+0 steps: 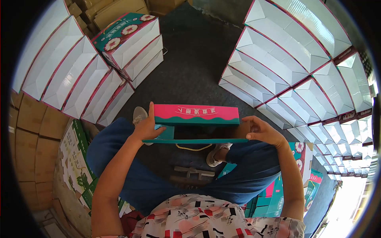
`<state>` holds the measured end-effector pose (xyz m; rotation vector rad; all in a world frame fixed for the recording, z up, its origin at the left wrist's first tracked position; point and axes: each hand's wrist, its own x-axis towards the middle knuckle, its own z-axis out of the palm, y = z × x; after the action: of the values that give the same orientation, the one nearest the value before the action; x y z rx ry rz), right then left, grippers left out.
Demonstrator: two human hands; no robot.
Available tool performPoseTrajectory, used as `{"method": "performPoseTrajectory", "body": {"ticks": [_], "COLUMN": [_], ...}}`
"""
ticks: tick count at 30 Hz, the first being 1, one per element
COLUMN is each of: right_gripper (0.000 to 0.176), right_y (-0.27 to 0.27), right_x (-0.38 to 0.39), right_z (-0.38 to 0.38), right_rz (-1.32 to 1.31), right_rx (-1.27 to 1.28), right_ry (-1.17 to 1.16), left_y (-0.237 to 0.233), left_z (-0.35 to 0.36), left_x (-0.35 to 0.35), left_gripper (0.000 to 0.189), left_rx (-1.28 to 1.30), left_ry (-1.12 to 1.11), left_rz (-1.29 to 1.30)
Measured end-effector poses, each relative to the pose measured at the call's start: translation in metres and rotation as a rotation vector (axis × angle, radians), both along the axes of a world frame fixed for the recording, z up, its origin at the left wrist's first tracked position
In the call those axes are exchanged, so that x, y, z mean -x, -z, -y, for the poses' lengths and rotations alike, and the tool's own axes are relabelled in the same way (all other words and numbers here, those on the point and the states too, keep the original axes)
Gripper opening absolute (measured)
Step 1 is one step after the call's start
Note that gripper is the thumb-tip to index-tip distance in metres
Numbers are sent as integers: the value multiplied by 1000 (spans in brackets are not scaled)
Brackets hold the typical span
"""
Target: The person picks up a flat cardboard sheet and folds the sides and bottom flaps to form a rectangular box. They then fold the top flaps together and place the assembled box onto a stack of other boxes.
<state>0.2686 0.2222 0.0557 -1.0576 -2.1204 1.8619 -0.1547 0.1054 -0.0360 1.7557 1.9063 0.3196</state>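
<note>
Stacked white boxes (285, 55) are standing at both sides. Between them, a pink-and-green carton (196, 113) is spanning both hands before the person's knees. The left hand (145, 127) is clasping its left end, thumb inside; the right hand (264, 131) is curling at its right end, pinch uncertain. A yellow cord (193, 148) is curving beside the near edge.

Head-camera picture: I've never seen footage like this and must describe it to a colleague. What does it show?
There is no machine here. One camera, worn on the head, looks forward and down, so you see roughly what the wearer sees. The left hand and right hand hold opposite ends of a pink and teal box, above the dark floor. White-sided boxes are stacked on both sides, with brown cartons at the far left.
</note>
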Motion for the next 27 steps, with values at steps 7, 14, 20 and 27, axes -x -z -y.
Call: {"method": "performPoseTrajectory", "body": {"ticks": [7, 14, 20, 27], "right_gripper": [66, 71, 76, 53], "right_y": [6, 11, 6, 35], "right_x": [-4, 4, 21, 35], "right_z": [-7, 21, 45, 24], "right_rz": [154, 231, 389, 328], "right_rx": [41, -87, -371, -141], "right_ry": [-121, 138, 83, -28], "left_y": [4, 11, -6, 4], "left_z": [1, 0, 0, -1], "left_x": [3, 2, -10, -8], "left_gripper": [116, 125, 121, 122], "left_rx": [2, -104, 0, -52], "left_ry": [12, 41, -23, 32], "left_rz": [-46, -17, 48, -14]}}
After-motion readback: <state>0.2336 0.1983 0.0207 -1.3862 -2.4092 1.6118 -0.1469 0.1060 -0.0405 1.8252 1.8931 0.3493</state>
